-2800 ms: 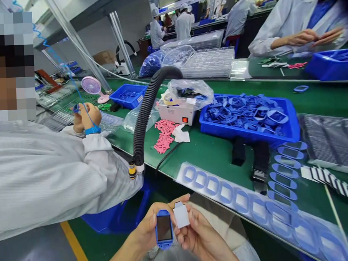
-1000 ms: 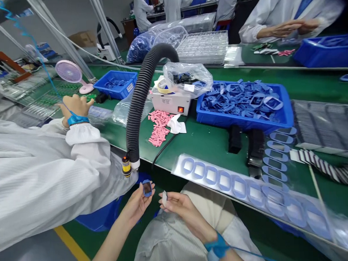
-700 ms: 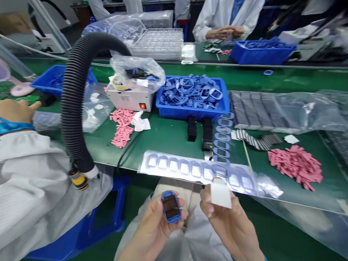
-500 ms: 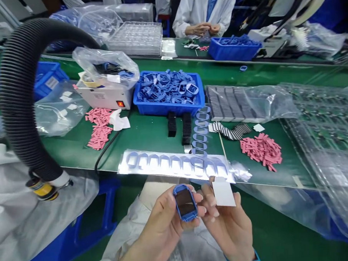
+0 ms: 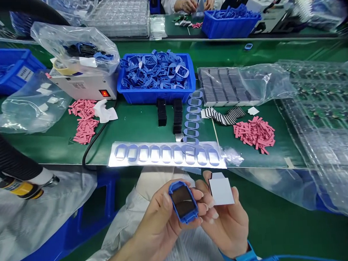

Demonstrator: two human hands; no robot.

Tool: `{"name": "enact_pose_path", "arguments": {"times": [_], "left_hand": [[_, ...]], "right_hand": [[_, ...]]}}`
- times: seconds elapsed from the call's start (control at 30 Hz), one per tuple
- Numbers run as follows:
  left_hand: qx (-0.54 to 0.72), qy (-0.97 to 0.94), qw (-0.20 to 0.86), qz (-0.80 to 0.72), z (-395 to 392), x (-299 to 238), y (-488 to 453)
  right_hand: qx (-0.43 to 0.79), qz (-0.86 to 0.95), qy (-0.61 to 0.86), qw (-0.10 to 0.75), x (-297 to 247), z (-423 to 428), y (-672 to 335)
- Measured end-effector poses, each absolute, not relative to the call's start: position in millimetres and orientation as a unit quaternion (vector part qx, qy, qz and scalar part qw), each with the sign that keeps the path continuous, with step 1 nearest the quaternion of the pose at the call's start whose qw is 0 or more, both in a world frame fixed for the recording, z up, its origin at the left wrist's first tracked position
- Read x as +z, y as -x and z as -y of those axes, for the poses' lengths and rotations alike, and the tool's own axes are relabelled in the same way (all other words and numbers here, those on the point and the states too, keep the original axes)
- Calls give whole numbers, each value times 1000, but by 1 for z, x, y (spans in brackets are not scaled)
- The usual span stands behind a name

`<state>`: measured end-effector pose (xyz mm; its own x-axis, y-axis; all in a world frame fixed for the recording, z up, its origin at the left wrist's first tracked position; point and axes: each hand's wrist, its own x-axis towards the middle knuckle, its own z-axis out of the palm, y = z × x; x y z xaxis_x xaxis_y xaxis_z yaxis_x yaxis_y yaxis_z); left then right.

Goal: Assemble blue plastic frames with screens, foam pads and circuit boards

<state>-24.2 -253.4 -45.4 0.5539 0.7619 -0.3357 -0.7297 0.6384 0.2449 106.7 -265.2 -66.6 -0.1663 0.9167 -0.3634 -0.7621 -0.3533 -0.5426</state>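
My left hand (image 5: pixel 162 217) is closed round a blue plastic frame (image 5: pixel 191 215) with a dark rectangular panel (image 5: pixel 183 201) set inside it. Beside it, my right hand (image 5: pixel 228 224) holds a thin white square piece (image 5: pixel 222 191) with a dark edge, and its fingertips reach close to the blue frame. Both hands are in front of the bench edge, above my lap. Just beyond them lies a white backing strip (image 5: pixel 113 159) bearing a row of rounded bluish film pieces (image 5: pixel 166 154). Loose film pieces (image 5: pixel 193 117) run in a line away from the strip.
A blue bin (image 5: pixel 158 95) of blue frames stands mid-bench. Pink strips lie in a left pile (image 5: pixel 85 124) and a right pile (image 5: pixel 255 134). Black stacked pieces (image 5: pixel 177 117) sit between. Clear trays (image 5: pixel 333 146) cover the right side. A black hose (image 5: pixel 10 153) hangs at left. A co-worker's hands (image 5: pixel 190 4) show opposite.
The camera view has tilted down and shifted, so the bench sits higher in the picture. Both hands keep their holds; the white piece now overlaps another pale piece behind it.
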Motion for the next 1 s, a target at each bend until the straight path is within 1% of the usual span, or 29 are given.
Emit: {"name": "enact_pose_path", "arguments": {"times": [0.23, 0.43, 0.57, 0.7, 0.77, 0.83, 0.93, 1.0], "left_hand": [[438, -41, 870, -223, 254, -41, 25], [446, -46, 864, -228, 253, -39, 26], [445, -48, 863, -236, 252, -39, 25], [446, -52, 862, -235, 253, -40, 25], [446, -60, 862, -234, 253, -40, 26], [447, -68, 858, -242, 254, -41, 26], [461, -87, 843, -265, 254, -43, 26], [472, -101, 829, -282, 253, -44, 25]], "right_hand": [[755, 133, 258, 588, -66, 263, -103], [766, 165, 194, 590, -66, 260, -102], [757, 193, 197, 592, -68, 259, -102], [723, 249, 238, 599, -68, 257, -105], [677, 297, 289, 609, -66, 257, -109], [590, 358, 360, 628, -63, 260, -114], [405, 484, 429, 646, -58, 266, -121], [284, 575, 444, 626, -55, 271, -122]]}}
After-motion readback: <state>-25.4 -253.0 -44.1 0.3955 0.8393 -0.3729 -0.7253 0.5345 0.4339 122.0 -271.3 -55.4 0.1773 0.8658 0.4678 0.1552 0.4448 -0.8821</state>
